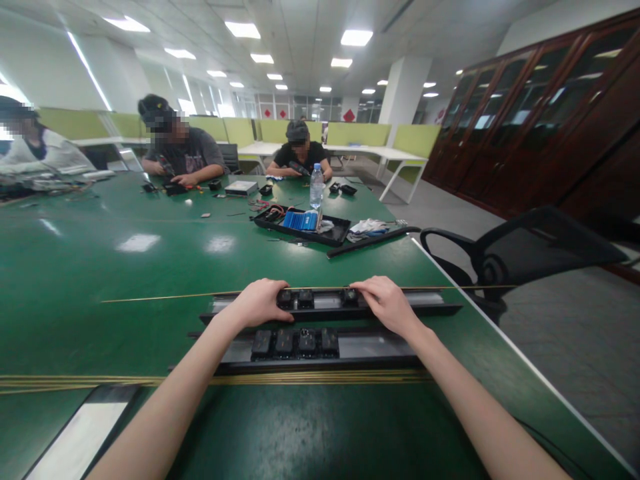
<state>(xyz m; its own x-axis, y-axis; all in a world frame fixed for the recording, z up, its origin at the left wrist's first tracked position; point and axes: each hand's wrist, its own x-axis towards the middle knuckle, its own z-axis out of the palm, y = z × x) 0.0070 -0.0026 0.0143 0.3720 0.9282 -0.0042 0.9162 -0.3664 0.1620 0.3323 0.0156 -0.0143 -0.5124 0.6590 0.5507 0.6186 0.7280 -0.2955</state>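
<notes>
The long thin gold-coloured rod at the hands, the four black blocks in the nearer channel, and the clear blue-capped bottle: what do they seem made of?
Long thin gold-coloured rod: perhaps smooth brass, given its yellow metallic look. Four black blocks: probably moulded plastic, with small glints, though rubber is possible. Clear blue-capped bottle: likely plastic, glossy and see-through.

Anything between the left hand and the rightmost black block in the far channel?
Yes: two other black blocks stand in the far channel, between the left hand and the rightmost black block. Past them, a gap shows before that last block.
</notes>
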